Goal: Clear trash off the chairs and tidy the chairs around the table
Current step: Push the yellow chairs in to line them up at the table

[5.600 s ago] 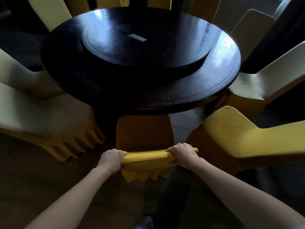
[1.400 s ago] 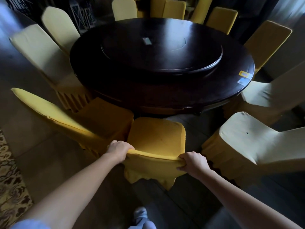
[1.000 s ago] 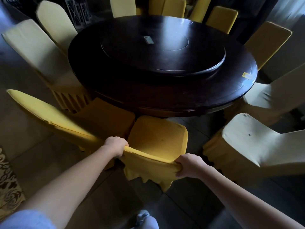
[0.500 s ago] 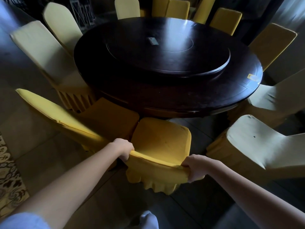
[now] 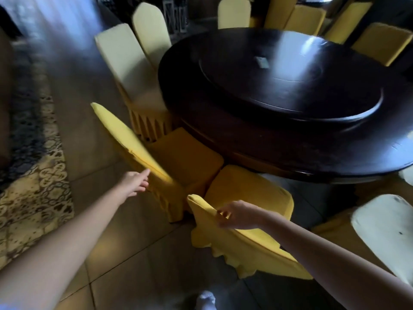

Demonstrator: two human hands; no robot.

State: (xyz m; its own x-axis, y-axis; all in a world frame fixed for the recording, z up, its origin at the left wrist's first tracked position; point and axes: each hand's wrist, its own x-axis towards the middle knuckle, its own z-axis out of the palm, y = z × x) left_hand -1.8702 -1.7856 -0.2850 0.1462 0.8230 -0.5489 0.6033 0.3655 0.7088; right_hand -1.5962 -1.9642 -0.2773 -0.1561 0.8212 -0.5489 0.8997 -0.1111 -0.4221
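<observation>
A yellow-covered chair (image 5: 248, 193) stands in front of me, its seat tucked toward the dark round table (image 5: 257, 139). My right hand (image 5: 237, 214) hovers over the top of its backrest with fingers loosely bent, touching or just off the fabric. My left hand (image 5: 135, 182) is off that chair, stretched out with straight fingers, its fingertips at the backrest of the neighbouring yellow chair (image 5: 185, 157) on the left. No trash shows on the visible seats.
Pale cream chairs (image 5: 120, 61) ring the table's left side; another cream chair (image 5: 384, 227) stands close at the right. A lazy Susan (image 5: 290, 86) with a small card lies on the table. A patterned carpet (image 5: 31, 193) borders the tiled floor at left.
Both hands have let go of the near chair's backrest. My left hand has moved left to the neighbouring chair, my right hand has slid toward the backrest's left end. The view has turned left.
</observation>
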